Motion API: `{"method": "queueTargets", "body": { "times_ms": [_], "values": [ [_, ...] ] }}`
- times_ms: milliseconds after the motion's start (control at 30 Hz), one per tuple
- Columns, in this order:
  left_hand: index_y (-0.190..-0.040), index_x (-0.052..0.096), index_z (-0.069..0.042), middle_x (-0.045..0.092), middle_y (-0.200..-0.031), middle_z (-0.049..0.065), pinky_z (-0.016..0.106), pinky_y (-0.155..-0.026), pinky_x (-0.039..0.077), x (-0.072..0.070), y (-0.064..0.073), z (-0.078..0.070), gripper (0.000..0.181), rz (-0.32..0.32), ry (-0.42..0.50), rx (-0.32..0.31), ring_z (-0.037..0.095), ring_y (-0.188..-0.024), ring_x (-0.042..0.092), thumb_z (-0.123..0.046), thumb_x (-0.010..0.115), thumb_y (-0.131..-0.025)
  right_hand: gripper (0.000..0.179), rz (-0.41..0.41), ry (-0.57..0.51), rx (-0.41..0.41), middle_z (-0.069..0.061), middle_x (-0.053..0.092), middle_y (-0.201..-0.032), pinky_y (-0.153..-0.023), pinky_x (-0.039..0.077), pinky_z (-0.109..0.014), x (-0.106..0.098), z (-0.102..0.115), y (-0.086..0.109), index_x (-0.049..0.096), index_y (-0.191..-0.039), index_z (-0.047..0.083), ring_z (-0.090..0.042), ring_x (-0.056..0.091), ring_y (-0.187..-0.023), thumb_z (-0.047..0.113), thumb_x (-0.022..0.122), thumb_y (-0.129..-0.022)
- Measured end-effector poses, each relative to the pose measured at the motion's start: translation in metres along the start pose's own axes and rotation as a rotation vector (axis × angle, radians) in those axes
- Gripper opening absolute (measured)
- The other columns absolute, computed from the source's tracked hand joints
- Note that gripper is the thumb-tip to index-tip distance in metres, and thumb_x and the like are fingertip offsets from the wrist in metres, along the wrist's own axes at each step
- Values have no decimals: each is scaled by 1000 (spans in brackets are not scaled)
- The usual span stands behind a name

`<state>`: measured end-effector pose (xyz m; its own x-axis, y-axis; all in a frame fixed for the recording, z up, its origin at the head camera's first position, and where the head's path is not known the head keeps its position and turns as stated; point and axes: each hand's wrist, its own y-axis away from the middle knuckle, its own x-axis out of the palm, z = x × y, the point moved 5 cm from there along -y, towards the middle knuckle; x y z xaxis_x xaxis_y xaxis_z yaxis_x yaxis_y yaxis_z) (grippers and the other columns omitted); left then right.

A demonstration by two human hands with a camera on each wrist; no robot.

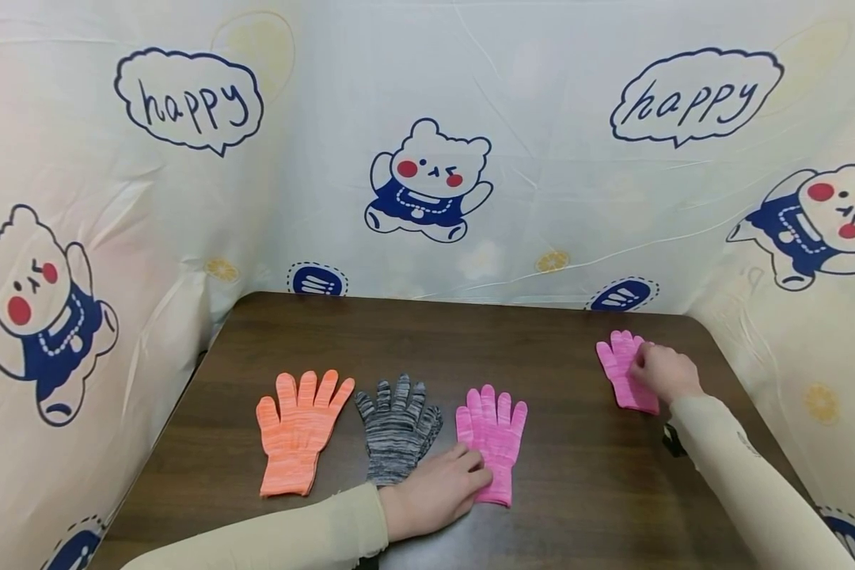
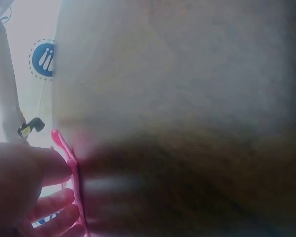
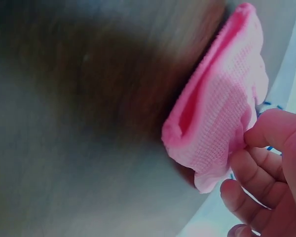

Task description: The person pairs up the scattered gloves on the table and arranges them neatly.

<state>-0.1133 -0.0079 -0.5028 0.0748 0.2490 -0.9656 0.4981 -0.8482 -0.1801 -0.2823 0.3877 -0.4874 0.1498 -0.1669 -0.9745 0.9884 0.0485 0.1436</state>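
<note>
At the far right of the table, my right hand pinches a pink knit glove between thumb and forefinger. The right wrist view shows that glove's fabric bunched at the fingertips, its cuff opening towards the camera. My left hand rests on a second pink glove, its fingertips on the lower left part near the cuff. In the left wrist view this glove lies flat, seen edge-on beneath the spread thumb and fingers. The left hand covers some of its lower part.
Left of the second pink glove lies a grey-and-black striped glove, its cuff partly behind my left hand. An orange glove lies further left, fingers pointing away. A printed cloth with bears walls the dark wooden table at the back and sides.
</note>
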Motion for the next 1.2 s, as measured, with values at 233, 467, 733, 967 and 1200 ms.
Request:
{"method": "queueTargets", "body": {
  "times_ms": [233, 467, 733, 967, 1200],
  "values": [
    [-110, 69, -22, 58, -101, -8, 20, -76, 47, -1, 0, -1, 12, -10, -19, 2, 9, -92, 51, -22, 68, -99, 17, -34, 11, -37, -8, 58, -73, -62, 45, -43, 2, 11, 8, 59, -87, 2, -25, 52, -66, 17, 67, -92],
    [-114, 69, -22, 58, -104, -8, 20, -78, 48, -1, 0, -1, 14, 7, 0, -10, 9, -95, 52, -22, 67, -100, 17, -53, -6, -61, -8, 56, -73, -61, 45, -43, -4, 28, 20, 59, -86, 2, -25, 51, -65, 16, 67, -92],
    [-112, 69, -22, 59, -104, -7, 20, -77, 47, -1, 1, -1, 12, -5, 0, -8, 10, -94, 52, -21, 66, -100, 16, -44, -28, -89, -5, 56, -72, -59, 44, -39, -1, 49, 38, 60, -87, 3, -23, 51, -65, 16, 69, -92],
    [-110, 69, -22, 59, -102, -7, 21, -76, 47, -2, 1, -3, 10, -16, -10, -6, 10, -92, 51, -21, 67, -100, 13, -76, -25, -133, -2, 55, -69, -58, 43, -38, -1, 72, 51, 62, -84, 6, -22, 50, -65, 15, 69, -90],
    [-114, 70, -21, 59, -105, -6, 20, -78, 47, -1, 0, -2, 14, 11, 15, -17, 10, -95, 51, -21, 66, -101, 15, -121, -5, -177, 1, 52, -66, -60, 41, -38, -1, 91, 64, 59, -79, 10, -21, 48, -65, 14, 69, -88]
  ]
}}
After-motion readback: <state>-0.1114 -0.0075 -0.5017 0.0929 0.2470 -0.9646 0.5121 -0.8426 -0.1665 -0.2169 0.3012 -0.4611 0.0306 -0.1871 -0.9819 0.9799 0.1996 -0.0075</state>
